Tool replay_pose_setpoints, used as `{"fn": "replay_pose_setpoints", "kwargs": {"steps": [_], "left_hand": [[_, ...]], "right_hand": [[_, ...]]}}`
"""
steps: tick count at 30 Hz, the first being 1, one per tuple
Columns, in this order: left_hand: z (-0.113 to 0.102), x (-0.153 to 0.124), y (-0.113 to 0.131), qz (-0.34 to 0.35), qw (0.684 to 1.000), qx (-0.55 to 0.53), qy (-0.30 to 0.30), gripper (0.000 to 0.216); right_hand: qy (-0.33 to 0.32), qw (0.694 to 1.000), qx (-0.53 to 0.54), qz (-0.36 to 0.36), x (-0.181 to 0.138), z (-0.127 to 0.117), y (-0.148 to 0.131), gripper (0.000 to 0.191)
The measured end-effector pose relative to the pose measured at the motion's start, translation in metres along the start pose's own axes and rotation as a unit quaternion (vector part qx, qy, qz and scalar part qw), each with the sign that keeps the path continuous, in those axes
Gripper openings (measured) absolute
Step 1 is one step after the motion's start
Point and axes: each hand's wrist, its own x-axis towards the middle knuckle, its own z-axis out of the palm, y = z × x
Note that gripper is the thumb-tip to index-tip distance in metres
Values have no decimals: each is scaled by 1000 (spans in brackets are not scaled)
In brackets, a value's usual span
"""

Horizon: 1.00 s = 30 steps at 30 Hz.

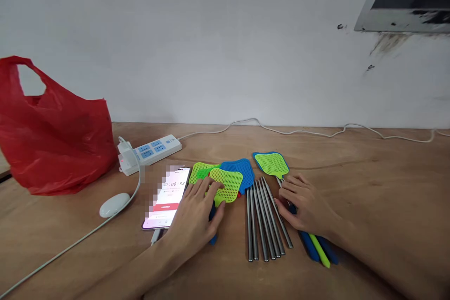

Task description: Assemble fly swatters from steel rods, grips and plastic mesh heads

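Note:
My left hand (pixel 202 206) lies over a loose pile of fly swatter heads, its fingers spread and touching a yellow-green head (pixel 228 185). A blue head (pixel 244 171) lies partly under that one, with a bit of red below. Under my left palm a blue piece (pixel 213 239) shows in part. My right hand (pixel 298 204) has its fingers curled over the shafts of fly swatters (pixel 272 164) with green and blue heads. Their blue and green handles (pixel 316 246) stick out below the hand. Between my hands several metal rods (pixel 263 220) lie side by side.
A lit phone (pixel 170 199) lies left of my left hand, a cable at its lower end. Farther left are a white mouse-shaped object (pixel 114 205), a power strip (pixel 151 152) and a red plastic bag (pixel 56 136). A white cord (pixel 298 132) runs along the wall.

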Motion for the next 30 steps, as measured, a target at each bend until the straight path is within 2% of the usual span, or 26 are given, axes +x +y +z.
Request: {"fn": "replay_pose_setpoints", "kwargs": {"steps": [6, 12, 22, 30], "left_hand": [[-3, 5, -7, -5, 999, 38, 2, 10], [-10, 10, -19, -63, 984, 155, -69, 17], [-7, 8, -15, -66, 971, 192, -130, 34], [-9, 9, -14, -78, 966, 202, -142, 32]], "right_hand": [[-55, 996, 68, -9, 9, 1, 2, 28], [-48, 992, 119, 11, 7, 8, 3, 31], [-74, 992, 78, 67, 10, -3, -8, 24], [-87, 985, 32, 144, 5, 3, -18, 27]]}}
